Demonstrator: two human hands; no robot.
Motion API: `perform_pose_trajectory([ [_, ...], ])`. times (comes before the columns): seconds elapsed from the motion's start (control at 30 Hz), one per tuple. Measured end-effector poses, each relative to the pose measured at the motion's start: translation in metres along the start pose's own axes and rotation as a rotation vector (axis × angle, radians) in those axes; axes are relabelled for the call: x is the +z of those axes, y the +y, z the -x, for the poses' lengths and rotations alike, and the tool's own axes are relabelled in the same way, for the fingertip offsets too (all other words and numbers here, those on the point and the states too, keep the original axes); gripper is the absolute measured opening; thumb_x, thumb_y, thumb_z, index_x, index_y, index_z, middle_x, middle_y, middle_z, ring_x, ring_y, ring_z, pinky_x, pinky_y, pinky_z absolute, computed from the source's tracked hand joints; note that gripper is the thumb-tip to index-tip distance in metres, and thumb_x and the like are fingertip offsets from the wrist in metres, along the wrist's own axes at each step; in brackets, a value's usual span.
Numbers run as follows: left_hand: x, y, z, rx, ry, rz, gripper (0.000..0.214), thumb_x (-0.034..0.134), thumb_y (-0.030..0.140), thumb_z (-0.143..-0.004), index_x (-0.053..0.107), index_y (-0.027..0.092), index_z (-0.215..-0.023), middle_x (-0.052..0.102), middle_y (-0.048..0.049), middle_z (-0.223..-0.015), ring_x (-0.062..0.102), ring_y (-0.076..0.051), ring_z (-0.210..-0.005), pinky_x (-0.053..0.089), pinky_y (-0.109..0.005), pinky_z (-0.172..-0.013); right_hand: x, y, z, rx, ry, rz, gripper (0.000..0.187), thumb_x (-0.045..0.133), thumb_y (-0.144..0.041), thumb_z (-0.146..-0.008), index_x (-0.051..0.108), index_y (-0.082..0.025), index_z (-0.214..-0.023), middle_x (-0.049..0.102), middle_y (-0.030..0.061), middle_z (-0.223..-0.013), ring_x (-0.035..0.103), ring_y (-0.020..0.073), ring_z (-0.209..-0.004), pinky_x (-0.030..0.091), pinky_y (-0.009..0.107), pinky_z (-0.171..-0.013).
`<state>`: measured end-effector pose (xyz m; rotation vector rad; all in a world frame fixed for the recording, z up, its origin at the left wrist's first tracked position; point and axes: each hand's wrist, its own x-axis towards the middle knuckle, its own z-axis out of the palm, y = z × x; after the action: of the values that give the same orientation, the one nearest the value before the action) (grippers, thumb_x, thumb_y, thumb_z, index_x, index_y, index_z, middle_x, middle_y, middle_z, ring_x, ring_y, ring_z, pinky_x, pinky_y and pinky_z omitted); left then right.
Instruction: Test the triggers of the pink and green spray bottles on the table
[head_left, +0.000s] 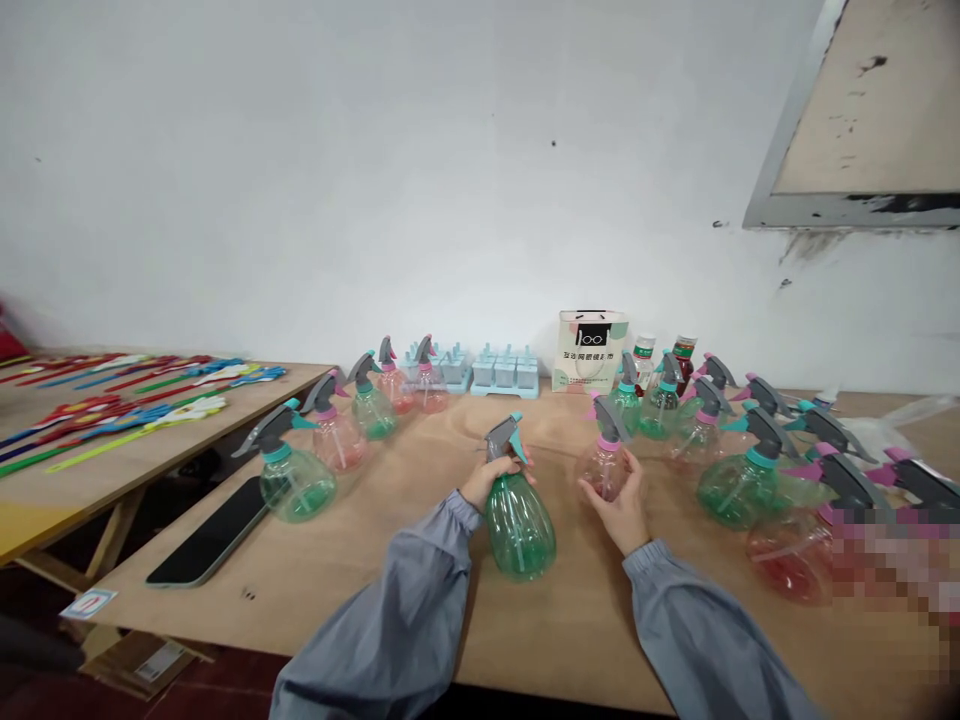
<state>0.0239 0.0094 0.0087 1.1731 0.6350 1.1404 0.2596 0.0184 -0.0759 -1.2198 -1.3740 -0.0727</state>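
My left hand [489,480] is closed around the neck of a green spray bottle [521,530], just below its grey head and teal trigger. The bottle leans slightly, and I cannot tell whether its base touches the table. To the right, my right hand [622,500] grips the round body of a pink spray bottle [600,465] with a grey and pink head. Fingers and thumb wrap its lower sides. Several more green and pink spray bottles stand at the right, the nearest green one [739,490] a short way from my right hand.
At the left stand several spray bottles, the front one green [296,490], beside a black phone [214,535]. Pale blue popsicle molds [505,372], a paper bag [590,365] and two capped bottles [684,365] line the wall. Colourful flat sticks [142,400] lie on the left table.
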Motion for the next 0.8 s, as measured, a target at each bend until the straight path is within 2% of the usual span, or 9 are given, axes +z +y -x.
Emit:
perform_pose_trajectory([
  [0.1,-0.0002,0.0046,0.0004,0.044,-0.01,0.002,0.043,0.069,0.03,-0.057,0.065,0.018,-0.098,0.071,-0.0082,-0.108,0.067,-0.016,-0.066,0.053,-0.036,-0.074,0.001,-0.0089,0.0033,-0.026,-0.037,0.001,0.084,0.07,-0.059,-0.072,0.04,-0.013,-0.136,0.051,0.0179,-0.123,0.05,0.0334,-0.115,0.042,0.054,-0.099],
  [0.2,-0.0005,0.0068,-0.0006,0.075,0.014,0.006,0.048,0.071,0.03,-0.058,0.064,0.018,-0.104,0.069,-0.0077,-0.114,0.067,-0.015,-0.067,0.052,-0.033,-0.072,0.0012,-0.0125,0.0033,-0.02,-0.058,-0.025,0.081,0.07,-0.057,-0.073,0.042,-0.013,-0.135,0.052,0.0184,-0.125,0.05,0.0332,-0.118,0.042,0.054,-0.101],
  [0.27,-0.0022,0.0058,-0.003,0.066,0.06,0.029,0.044,0.071,0.03,-0.057,0.064,0.018,-0.099,0.071,-0.0065,-0.103,0.066,-0.015,-0.065,0.051,-0.031,-0.067,0.001,-0.0121,0.0035,0.011,-0.088,-0.078,0.083,0.071,-0.055,-0.073,0.039,-0.013,-0.137,0.051,0.0194,-0.129,0.05,0.0329,-0.122,0.042,0.053,-0.103],
  [0.37,-0.0051,0.0033,-0.0066,0.046,0.125,0.07,0.03,0.071,0.028,-0.054,0.061,0.017,-0.081,0.069,-0.002,-0.077,0.065,-0.015,-0.06,0.051,-0.029,-0.063,0.0012,-0.0093,0.0046,0.074,-0.161,-0.183,0.087,0.072,-0.052,-0.074,0.033,-0.013,-0.141,0.047,0.0208,-0.137,0.048,0.0326,-0.128,0.041,0.052,-0.107],
  [0.43,-0.0056,0.0032,-0.0071,0.049,0.116,0.093,0.027,0.071,0.025,-0.052,0.06,0.017,-0.076,0.067,-0.0006,-0.071,0.064,-0.014,-0.058,0.051,-0.029,-0.064,0.0017,-0.0074,0.0052,0.108,-0.191,-0.231,0.088,0.073,-0.051,-0.074,0.031,-0.015,-0.142,0.045,0.0206,-0.14,0.047,0.0324,-0.131,0.04,0.052,-0.109],
  [0.5,-0.0043,0.0048,-0.0054,0.056,0.068,0.095,0.031,0.071,0.023,-0.053,0.065,0.016,-0.082,0.072,-0.0028,-0.081,0.065,-0.014,-0.058,0.051,-0.029,-0.064,0.0021,-0.0064,0.0055,0.123,-0.195,-0.251,0.088,0.074,-0.051,-0.073,0.031,-0.016,-0.142,0.045,0.0202,-0.141,0.047,0.0325,-0.132,0.039,0.052,-0.11],
  [0.6,-0.0011,0.0079,-0.0013,0.066,0.01,0.076,0.044,0.072,0.023,-0.056,0.068,0.016,-0.099,0.073,-0.0074,-0.107,0.067,-0.014,-0.061,0.051,-0.03,-0.066,0.0018,-0.0069,0.0051,0.125,-0.182,-0.253,0.088,0.074,-0.051,-0.072,0.032,-0.016,-0.142,0.045,0.02,-0.141,0.047,0.0328,-0.132,0.039,0.053,-0.111],
  [0.67,-0.0003,0.008,-0.0001,0.069,0.0,0.065,0.047,0.072,0.024,-0.057,0.068,0.017,-0.104,0.072,-0.0083,-0.112,0.067,-0.014,-0.062,0.051,-0.03,-0.067,0.0012,-0.0078,0.0047,0.123,-0.174,-0.251,0.088,0.075,-0.051,-0.072,0.033,-0.016,-0.141,0.046,0.0197,-0.14,0.048,0.0328,-0.131,0.039,0.053,-0.11],
  [0.8,-0.0044,0.0026,-0.0038,0.022,0.053,0.113,0.032,0.07,0.022,-0.053,0.066,0.017,-0.084,0.072,-0.0033,-0.084,0.065,-0.014,-0.059,0.051,-0.029,-0.064,0.0011,-0.0073,0.0041,0.107,-0.168,-0.249,0.087,0.074,-0.051,-0.072,0.035,-0.016,-0.14,0.047,0.0195,-0.138,0.049,0.0325,-0.13,0.04,0.052,-0.109],
])
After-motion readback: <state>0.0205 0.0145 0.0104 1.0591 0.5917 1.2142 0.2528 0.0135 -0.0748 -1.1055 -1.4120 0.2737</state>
